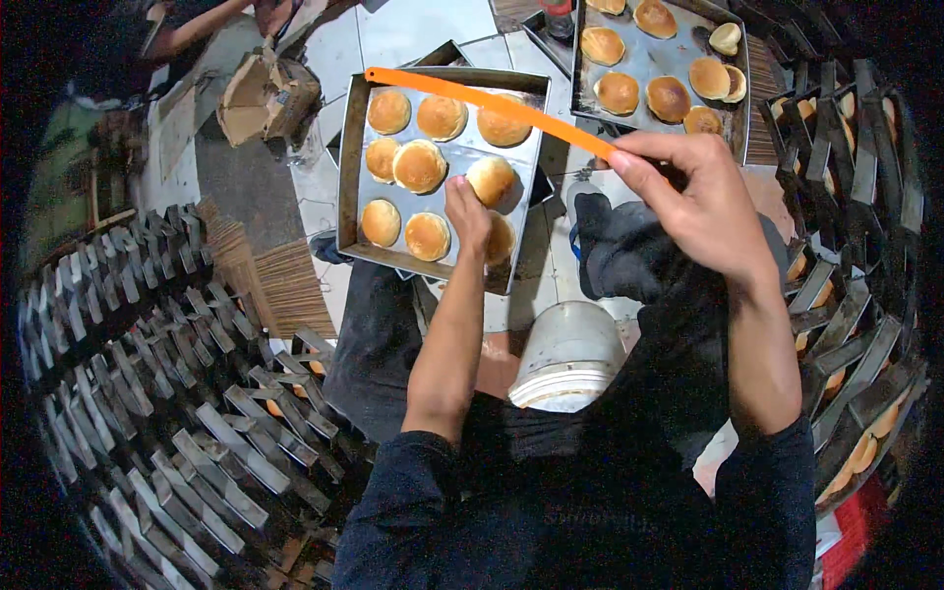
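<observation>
My right hand [693, 202] pinches one end of a long, flat orange blade [472, 96] between thumb and fingers. The blade has a small hole at its far tip and reaches leftward over the far part of a metal baking tray [346, 211]. Round golden-brown buns [427, 236] sit on that tray, one leaning on its neighbour. My left hand [467, 211] is closed on a bun [491, 183] at the tray's right side, which looks tipped with its pale side showing. Some of the left fingers are hidden behind it.
A second tray [661, 51] of buns lies at the far right. Stacked trays crowd both the left [177, 393] and right [855, 324] sides. A pale bucket [570, 354] stands between my legs. Far left are a torn cardboard box [265, 98] and another person's arm [197, 28].
</observation>
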The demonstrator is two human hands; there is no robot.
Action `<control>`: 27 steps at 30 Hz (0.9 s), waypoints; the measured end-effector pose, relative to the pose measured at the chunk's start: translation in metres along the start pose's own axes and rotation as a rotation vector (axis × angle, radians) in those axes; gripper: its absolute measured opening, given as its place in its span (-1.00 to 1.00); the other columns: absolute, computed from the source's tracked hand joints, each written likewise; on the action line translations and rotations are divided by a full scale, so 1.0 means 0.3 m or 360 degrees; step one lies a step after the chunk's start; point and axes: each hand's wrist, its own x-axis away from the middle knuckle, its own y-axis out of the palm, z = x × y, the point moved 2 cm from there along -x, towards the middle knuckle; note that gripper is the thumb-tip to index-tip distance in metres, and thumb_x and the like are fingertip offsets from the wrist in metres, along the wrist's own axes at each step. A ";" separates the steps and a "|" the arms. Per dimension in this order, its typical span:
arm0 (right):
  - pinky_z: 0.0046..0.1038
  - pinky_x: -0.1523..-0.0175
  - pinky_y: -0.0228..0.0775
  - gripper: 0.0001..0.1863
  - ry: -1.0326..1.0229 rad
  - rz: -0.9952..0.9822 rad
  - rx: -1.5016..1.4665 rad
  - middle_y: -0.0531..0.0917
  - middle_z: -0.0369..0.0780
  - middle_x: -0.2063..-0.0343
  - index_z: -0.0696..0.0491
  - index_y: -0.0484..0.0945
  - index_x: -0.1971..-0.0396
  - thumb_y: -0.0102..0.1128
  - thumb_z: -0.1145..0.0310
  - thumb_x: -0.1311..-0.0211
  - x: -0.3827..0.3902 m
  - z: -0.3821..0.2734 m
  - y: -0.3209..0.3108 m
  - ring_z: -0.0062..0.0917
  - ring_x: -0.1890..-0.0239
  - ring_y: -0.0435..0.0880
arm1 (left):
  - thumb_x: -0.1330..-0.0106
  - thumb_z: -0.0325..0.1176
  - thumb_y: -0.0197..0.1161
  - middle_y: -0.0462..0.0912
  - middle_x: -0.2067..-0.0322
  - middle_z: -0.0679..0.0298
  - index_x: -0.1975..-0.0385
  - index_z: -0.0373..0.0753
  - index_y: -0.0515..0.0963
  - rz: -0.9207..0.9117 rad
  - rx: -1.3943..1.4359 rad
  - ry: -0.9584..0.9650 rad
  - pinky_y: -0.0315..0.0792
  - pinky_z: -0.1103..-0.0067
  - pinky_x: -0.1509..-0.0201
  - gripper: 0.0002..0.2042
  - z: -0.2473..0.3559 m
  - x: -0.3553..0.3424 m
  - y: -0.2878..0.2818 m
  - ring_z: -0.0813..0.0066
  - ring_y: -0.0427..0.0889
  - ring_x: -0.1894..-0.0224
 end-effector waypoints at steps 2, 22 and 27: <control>-0.50 0.37 0.38 -0.78 -0.0161 0.0076 0.0051 0.66 -0.12 0.55 0.23 0.62 0.37 0.17 0.36 -0.16 0.004 0.011 0.010 -0.50 0.54 0.60 | -0.40 -0.17 -0.12 0.55 0.30 0.02 0.25 -0.33 0.43 0.0034 0.0150 -0.0026 0.39 0.30 0.12 -0.68 0.093 0.017 -0.043 0.14 0.56 0.21; -0.48 0.35 0.42 -0.87 -0.0509 -0.0543 0.0486 0.65 -0.07 0.53 0.23 0.62 0.42 0.19 0.47 -0.10 0.492 -0.325 0.073 -0.38 0.52 0.65 | -0.29 -0.12 -0.07 0.58 0.12 0.09 0.09 -0.41 0.46 0.0032 0.2183 -0.0539 0.45 0.29 -0.09 -0.56 0.448 0.728 -0.825 0.21 0.59 0.05; -0.45 0.33 0.42 -0.87 -0.0661 -0.0684 0.0676 0.64 -0.05 0.51 0.25 0.60 0.40 0.18 0.51 -0.06 0.551 -0.431 0.030 -0.33 0.48 0.64 | -0.38 -0.11 -0.10 0.61 0.19 0.07 0.13 -0.42 0.48 -0.0076 0.2405 -0.0724 0.50 0.38 -0.01 -0.57 0.543 0.823 -0.812 0.24 0.63 0.13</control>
